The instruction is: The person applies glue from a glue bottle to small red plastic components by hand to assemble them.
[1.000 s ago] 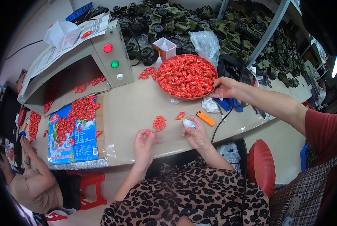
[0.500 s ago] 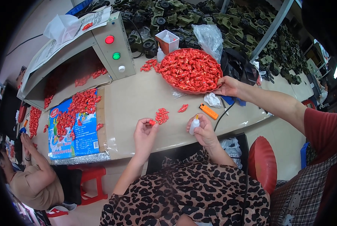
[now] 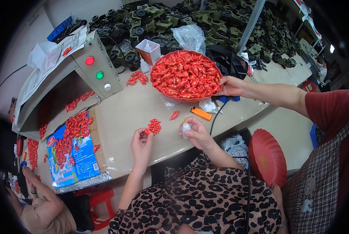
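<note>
My left hand (image 3: 141, 143) pinches a small red figure (image 3: 147, 132) between thumb and fingertips. Beside it on the table lies a little heap of red pieces (image 3: 155, 125), with one larger red figure (image 3: 174, 115) lying apart to the right. In my right hand (image 3: 198, 134) is a small white squeeze bottle (image 3: 186, 129), its yellow tip pointing up. A red scalloped bowl (image 3: 190, 99) piled with shiny red figures is farther off. A co-worker's hand (image 3: 231, 85) grips its right rim.
A grey metal box (image 3: 100, 58) with a wide opening and colored buttons stands left, near a blue printed sheet (image 3: 84, 160) bearing red figures. An orange flat object (image 3: 201, 114) and white tissue (image 3: 209, 105) lie right. Another red bowl (image 3: 266, 156) stands lower right. Green toy vehicles (image 3: 217, 23) fill the back.
The whole view has shifted. The co-worker's full bowl has moved slightly right and nearer, covering more of the tissue. Another hand now shows at the lower red bowl. My hands keep their grips.
</note>
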